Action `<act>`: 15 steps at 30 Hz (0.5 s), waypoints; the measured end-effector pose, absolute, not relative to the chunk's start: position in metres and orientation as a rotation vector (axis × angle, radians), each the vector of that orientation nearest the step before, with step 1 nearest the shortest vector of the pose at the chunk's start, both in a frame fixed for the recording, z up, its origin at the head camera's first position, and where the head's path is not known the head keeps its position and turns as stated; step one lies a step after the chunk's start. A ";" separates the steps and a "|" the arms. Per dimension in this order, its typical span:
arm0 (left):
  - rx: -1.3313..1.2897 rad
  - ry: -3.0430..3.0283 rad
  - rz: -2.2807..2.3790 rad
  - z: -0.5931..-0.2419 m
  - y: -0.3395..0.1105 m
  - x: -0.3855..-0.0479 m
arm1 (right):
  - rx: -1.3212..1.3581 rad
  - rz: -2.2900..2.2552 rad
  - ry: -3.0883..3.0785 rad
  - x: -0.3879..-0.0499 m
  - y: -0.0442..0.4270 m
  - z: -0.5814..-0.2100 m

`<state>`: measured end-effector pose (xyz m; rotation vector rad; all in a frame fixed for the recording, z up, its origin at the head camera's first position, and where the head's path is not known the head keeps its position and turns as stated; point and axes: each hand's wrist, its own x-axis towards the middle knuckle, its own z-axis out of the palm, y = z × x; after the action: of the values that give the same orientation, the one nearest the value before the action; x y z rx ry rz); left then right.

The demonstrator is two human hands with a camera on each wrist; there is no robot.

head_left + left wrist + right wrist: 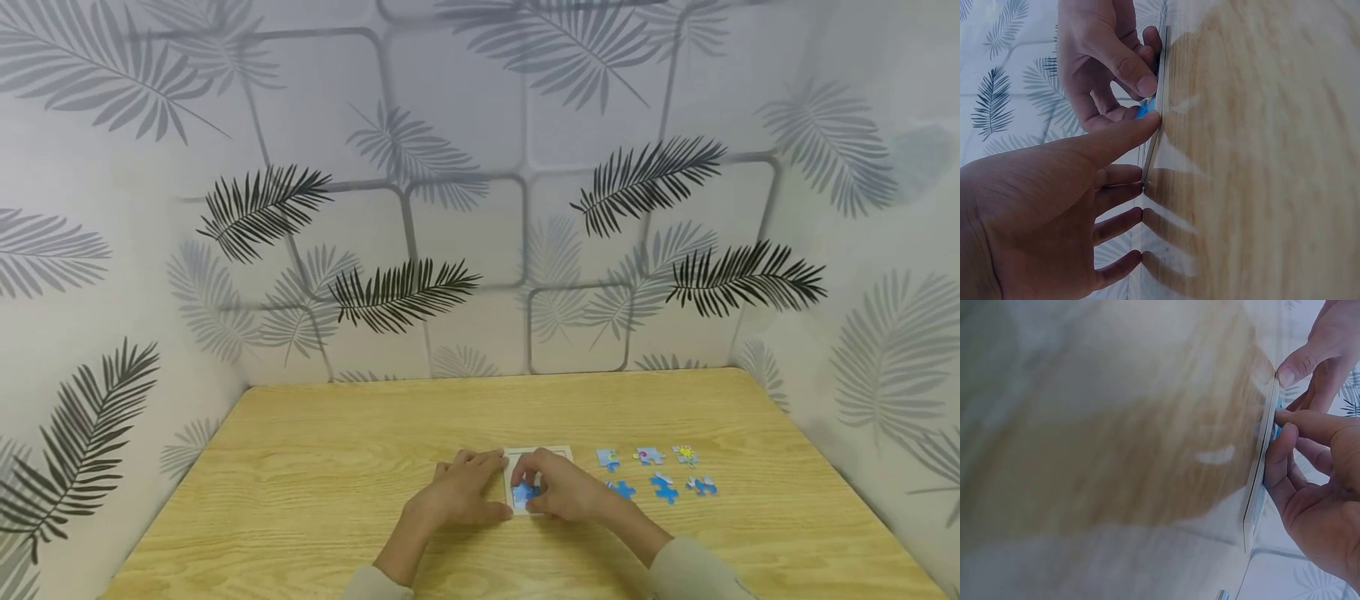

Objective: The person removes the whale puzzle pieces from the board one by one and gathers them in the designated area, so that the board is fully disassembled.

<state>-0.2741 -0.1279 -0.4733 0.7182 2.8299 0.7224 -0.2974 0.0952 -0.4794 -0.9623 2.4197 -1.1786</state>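
A small white puzzle frame (561,451) lies flat on the wooden table. Inside its lower left part is a blue jigsaw piece (522,493), which my right hand (567,492) pinches between thumb and fingers. That hand covers much of the frame, so other contents are hidden. My left hand (463,492) rests at the frame's left side, its fingers spread and fairly straight. In the left wrist view, the left thumb (1147,120) touches the frame's near edge (1165,81), and the other fingertips rest against the tabletop.
Right of the frame, loose jigsaw pieces lie in two rows. The back row has a light blue piece (607,458), one with pink (649,455) and one with a yellow sun (685,454). Blue pieces (664,487) form the front row. A leaf-patterned wall (465,208) stands behind.
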 end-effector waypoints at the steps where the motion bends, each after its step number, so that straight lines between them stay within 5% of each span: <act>1: 0.722 2.835 0.715 -0.475 -0.128 -0.275 | -0.973 -1.178 2.417 -0.297 0.095 -0.479; 15: 0.701 2.804 0.727 -0.465 -0.126 -0.270 | -0.970 -1.203 2.437 -0.296 0.099 -0.482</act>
<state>-0.2703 -0.1260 -0.4650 0.7014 2.8043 0.7273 -0.2957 0.0990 -0.4816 -0.9700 2.4375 -1.2026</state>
